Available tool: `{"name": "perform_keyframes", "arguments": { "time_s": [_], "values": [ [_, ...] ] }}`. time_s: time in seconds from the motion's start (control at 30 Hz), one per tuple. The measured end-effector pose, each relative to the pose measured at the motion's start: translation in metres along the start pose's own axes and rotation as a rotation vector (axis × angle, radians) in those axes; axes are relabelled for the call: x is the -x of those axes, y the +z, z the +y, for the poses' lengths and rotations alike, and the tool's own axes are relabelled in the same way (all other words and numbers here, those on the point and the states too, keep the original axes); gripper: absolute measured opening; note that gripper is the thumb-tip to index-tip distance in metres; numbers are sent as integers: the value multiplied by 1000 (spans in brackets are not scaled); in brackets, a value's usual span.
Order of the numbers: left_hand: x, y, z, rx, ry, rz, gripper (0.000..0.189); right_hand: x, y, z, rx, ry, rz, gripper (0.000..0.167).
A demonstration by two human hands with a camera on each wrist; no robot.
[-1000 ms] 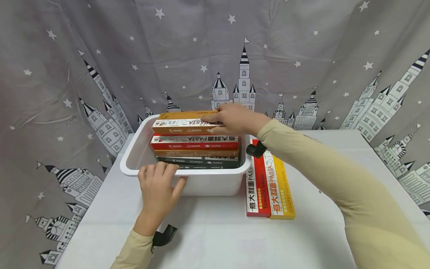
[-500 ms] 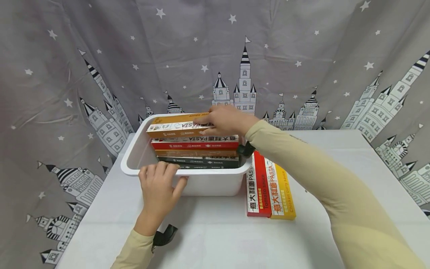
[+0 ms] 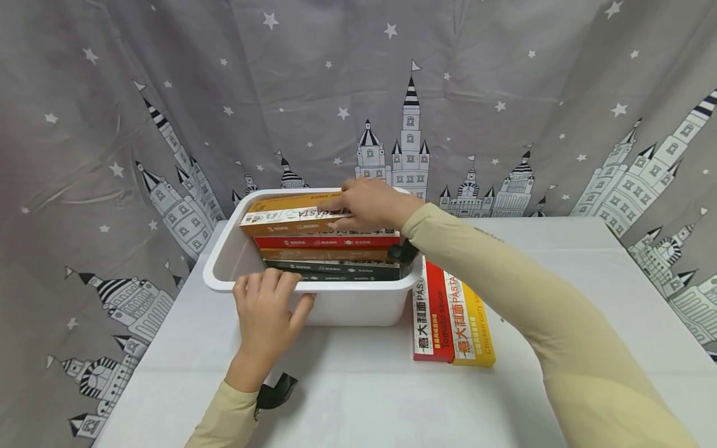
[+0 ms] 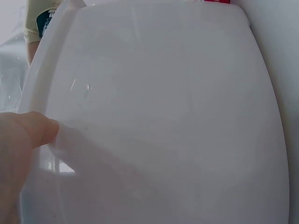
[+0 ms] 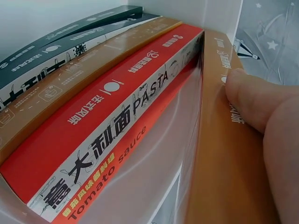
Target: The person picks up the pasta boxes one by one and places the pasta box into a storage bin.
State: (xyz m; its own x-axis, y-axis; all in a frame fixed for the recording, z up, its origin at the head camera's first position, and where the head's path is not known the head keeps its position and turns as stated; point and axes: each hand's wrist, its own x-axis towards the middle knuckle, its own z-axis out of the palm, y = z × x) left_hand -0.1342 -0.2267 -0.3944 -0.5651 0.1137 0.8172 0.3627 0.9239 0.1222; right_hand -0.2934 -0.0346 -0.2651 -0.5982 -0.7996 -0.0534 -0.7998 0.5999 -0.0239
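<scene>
An orange-brown pasta box (image 3: pixel 280 219) is pinched by my right hand (image 3: pixel 372 204), thumb on its near side and fingers over its top. Its left end reaches down inside the back of a white plastic bin (image 3: pixel 347 308). In front of it, a red tomato sauce pasta box (image 5: pixel 117 93), a brown box (image 5: pixel 88 65) and dark green boxes (image 5: pixel 79 35) stand on edge in the bin. My left hand (image 3: pixel 267 311) grips the bin's front rim, its thumb (image 4: pixel 44 130) against the outer wall in the left wrist view.
Right of the bin, a red pasta box (image 3: pixel 434 323) and a yellow chicken curry pasta box (image 3: pixel 473 330) lie side by side on the white table (image 3: pixel 358 398). A grey curtain (image 3: pixel 313 81) printed with castles and stars hangs behind the table.
My right hand has moved left with the orange-brown pasta box, which has shifted left and lower into the bin. The left hand stays on the rim.
</scene>
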Motion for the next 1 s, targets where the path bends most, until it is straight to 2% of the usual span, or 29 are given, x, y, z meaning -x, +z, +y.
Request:
{"name": "perform_keyframes", "arguments": {
  "time_s": [0.5, 1.0],
  "values": [
    [1, -1, 0, 4, -5, 3, 24, -4, 3, 4, -24, -6, -6, 55],
    [0, -2, 2, 12, -18, -27, 23, -5, 11, 14, -68, 16, -15, 54]
  ]
}}
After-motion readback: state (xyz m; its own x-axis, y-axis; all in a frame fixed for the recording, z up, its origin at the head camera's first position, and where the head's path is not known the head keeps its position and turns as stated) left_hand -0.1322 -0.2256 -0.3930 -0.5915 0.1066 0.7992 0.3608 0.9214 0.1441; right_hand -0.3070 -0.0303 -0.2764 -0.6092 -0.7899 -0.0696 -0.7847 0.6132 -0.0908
